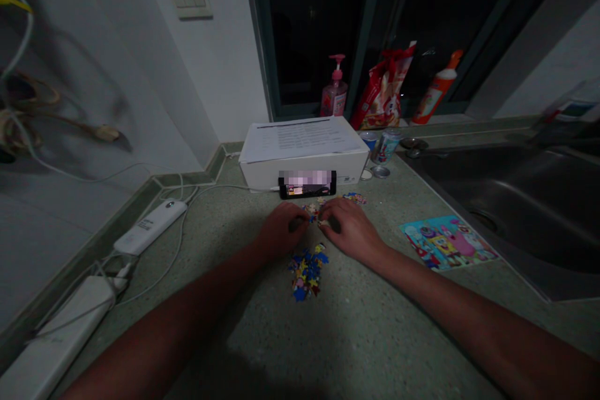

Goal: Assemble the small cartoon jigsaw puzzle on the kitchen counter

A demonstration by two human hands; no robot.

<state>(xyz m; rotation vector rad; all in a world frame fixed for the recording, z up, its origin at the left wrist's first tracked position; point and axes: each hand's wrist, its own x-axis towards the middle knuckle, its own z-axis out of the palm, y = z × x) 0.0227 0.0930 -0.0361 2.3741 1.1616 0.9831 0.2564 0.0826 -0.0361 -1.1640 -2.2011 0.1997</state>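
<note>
My left hand and my right hand meet over the counter, a small gap between their fingertips. The right thumb and finger are pinched on a small pale jigsaw puzzle piece. The left fingers are also pinched together; what they hold, if anything, is too small to make out. Several puzzle pieces lie between and just behind the fingertips. Nearer to me sits a loose pile of blue, yellow and red pieces. More pieces lie beyond my right hand.
A phone leans against a white box topped with printed paper. A colourful cartoon picture sheet lies by the sink. A can stands behind. Power strips and cables run along the left.
</note>
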